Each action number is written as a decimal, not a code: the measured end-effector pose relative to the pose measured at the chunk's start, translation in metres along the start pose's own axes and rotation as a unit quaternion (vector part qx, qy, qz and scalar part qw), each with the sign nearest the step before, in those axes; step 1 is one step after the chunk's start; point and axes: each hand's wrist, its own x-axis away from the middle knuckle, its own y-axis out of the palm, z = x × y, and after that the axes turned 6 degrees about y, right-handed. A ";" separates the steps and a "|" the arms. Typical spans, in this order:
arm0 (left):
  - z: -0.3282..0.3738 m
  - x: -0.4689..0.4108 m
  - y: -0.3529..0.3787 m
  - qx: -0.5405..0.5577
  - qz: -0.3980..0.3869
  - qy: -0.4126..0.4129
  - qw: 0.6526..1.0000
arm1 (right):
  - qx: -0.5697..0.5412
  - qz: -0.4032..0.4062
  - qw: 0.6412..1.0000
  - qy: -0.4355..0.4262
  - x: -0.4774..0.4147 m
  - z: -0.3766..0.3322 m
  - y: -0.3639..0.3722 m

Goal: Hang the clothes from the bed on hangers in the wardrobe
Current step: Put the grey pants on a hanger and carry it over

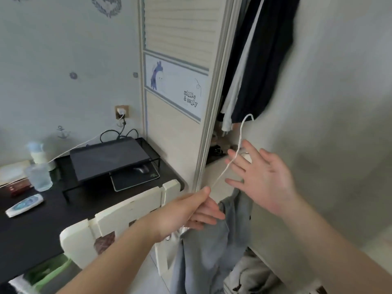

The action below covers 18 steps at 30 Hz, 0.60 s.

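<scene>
My left hand (191, 213) grips a thin white hanger (240, 134) together with a pale blue denim garment (203, 251) that hangs down from it. The hanger's hook points up toward the open wardrobe (214, 81). My right hand (261, 177) is spread open, fingers straight, just right of the hanger's wire and apart from the garment. Dark and white clothes (256, 60) hang inside the wardrobe above both hands.
A cream chair back (118, 217) stands just left of my left arm. Behind it a black desk (42, 230) carries a laptop on a stand (110, 158), a cup and a remote. The wardrobe's right door panel (339, 102) is close on the right. Grey cloth (252, 272) lies low.
</scene>
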 end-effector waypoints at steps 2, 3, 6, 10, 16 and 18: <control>0.004 -0.020 -0.003 -0.013 -0.005 0.008 1.000 | 0.003 0.028 1.000 -0.007 -0.006 -0.007 -0.012; 0.008 -0.031 -0.006 -0.022 -0.004 0.016 1.000 | 0.000 0.039 0.999 -0.012 -0.010 -0.012 -0.017; 0.024 -0.067 -0.021 -0.072 0.004 0.046 0.996 | -0.010 0.061 0.997 -0.045 -0.021 -0.031 -0.028; 0.058 -0.118 -0.047 -0.111 -0.015 0.102 0.989 | -0.008 0.101 0.991 -0.088 -0.037 -0.072 -0.033; 0.124 -0.182 -0.074 -0.137 -0.045 0.187 0.972 | -0.041 0.174 0.970 -0.163 -0.056 -0.135 -0.035; 0.147 -0.201 -0.076 -0.160 -0.051 0.213 0.963 | -0.044 0.181 0.964 -0.189 -0.061 -0.157 -0.037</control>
